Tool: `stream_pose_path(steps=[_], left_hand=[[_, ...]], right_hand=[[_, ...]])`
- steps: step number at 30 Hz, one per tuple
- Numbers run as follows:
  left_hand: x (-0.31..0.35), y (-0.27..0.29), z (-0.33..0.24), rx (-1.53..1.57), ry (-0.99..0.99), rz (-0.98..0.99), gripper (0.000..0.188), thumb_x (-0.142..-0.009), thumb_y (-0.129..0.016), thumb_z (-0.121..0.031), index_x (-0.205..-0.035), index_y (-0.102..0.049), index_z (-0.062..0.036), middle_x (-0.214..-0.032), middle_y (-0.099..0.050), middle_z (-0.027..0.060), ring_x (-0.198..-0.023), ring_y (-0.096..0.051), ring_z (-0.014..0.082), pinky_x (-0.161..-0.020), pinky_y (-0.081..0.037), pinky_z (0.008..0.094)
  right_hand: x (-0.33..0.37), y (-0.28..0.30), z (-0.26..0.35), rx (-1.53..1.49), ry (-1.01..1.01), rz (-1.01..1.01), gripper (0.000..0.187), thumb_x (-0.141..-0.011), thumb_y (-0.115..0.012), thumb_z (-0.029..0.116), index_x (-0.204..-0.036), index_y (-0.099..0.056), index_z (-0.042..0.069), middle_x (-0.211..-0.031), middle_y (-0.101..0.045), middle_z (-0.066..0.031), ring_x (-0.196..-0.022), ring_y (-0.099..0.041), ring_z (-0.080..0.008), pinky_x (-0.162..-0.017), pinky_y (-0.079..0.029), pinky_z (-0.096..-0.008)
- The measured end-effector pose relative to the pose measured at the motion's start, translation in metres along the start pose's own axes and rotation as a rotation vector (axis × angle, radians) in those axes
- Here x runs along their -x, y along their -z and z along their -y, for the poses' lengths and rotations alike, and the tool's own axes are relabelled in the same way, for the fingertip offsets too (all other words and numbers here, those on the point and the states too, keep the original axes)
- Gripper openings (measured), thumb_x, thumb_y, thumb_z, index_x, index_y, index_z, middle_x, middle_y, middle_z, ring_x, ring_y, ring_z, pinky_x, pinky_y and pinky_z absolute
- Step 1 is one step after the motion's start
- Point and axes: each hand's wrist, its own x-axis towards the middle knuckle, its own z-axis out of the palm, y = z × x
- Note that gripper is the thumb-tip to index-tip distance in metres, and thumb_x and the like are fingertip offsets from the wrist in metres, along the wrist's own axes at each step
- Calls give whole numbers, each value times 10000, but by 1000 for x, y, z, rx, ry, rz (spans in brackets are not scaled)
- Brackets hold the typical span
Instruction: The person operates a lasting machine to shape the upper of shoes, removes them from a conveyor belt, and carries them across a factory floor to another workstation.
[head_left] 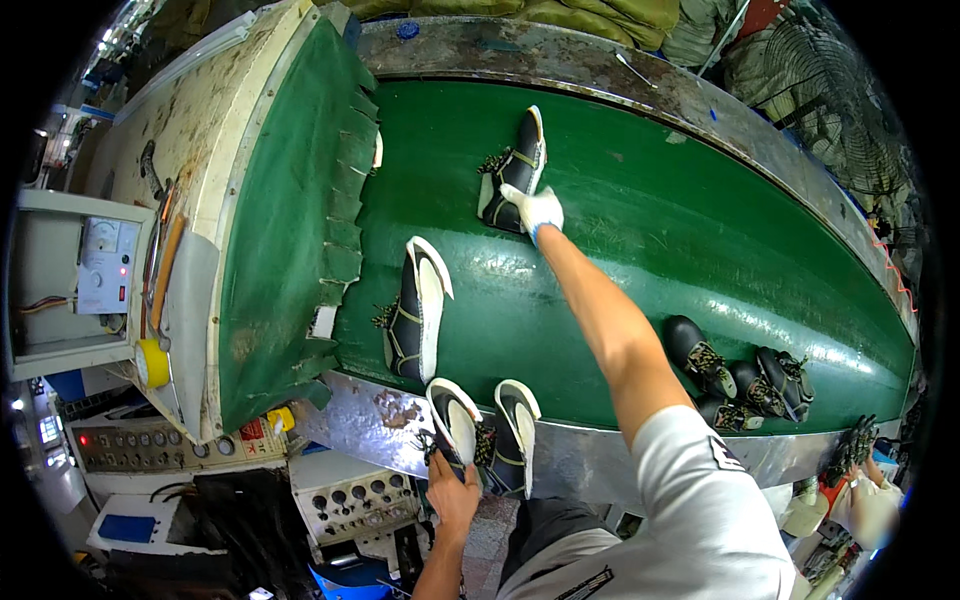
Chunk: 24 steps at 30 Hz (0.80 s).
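My right hand, in a white glove, grips the heel end of a black lace-up shoe on the green conveyor belt. That shoe lies on its side, toe pointing away from me, its pale sole edge to the right. At the near metal edge my bare left hand is closed on another black shoe, its pale sole turned up. Right beside it is a similar shoe; whether my left fingers touch that one too, I cannot tell. Another black shoe rests on its side at the belt's left.
On the left, a green flap curtain hangs over a machine opening, with a control box beyond. Several black shoes are grouped on the belt's right. A person's hand and dark laces show at the right edge. A fan stands far right.
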Motion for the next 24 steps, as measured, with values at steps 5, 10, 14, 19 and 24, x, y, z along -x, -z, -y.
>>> stream_pose_path(steps=[5, 10, 14, 19, 24], left_hand=[[2, 5, 5, 137, 86, 4, 664, -885, -744, -281, -1385, -542, 106, -1337, -608, 332, -1194, -630, 465, -1000, -519, 489], [-8, 60, 5, 464, 228, -92, 514, -939, -723, -199, -1350, -587, 77, -1217, -700, 267, -1098, -701, 385, -951, -544, 441], [-28, 160, -38, 916, -29, -306, 474, -1034, -639, -189, -1401, -534, 92, -1133, -733, 200, -1010, -722, 235, -861, -572, 341], [25, 272, -86, 1132, -162, -400, 481, -1068, -557, -273, -1389, -539, 85, -958, -734, 154, -796, -731, 200, -698, -593, 304], [113, 286, -53, 1049, -99, -528, 262, -1056, -516, -183, -914, -567, 31, -700, -678, 120, -544, -676, 181, -493, -544, 286]], right_hand=[[-4, -19, 23, -219, -28, 43, 574, -622, -898, 375, -1028, -774, -12, -1011, -773, -195, -929, -748, -329, -865, -565, -403], [144, 35, 32, 112, 505, -97, 864, -650, -860, 363, -1384, -503, 79, -1313, -551, -235, -1244, -495, -425, -1052, -461, -487], [275, 89, 33, 168, 883, -133, 905, -660, -869, 208, -1455, -469, 45, -1299, -547, -224, -1194, -520, -410, -1035, -468, -462], [416, 144, 45, 88, 1176, -63, 867, -593, -910, 139, -1369, -555, -14, -1205, -603, -228, -1110, -588, -411, -945, -519, -458], [513, 173, 50, 0, 1364, -2, 911, -537, -926, 103, -1360, -559, -27, -1227, -602, -254, -1136, -583, -445, -954, -518, -489]])
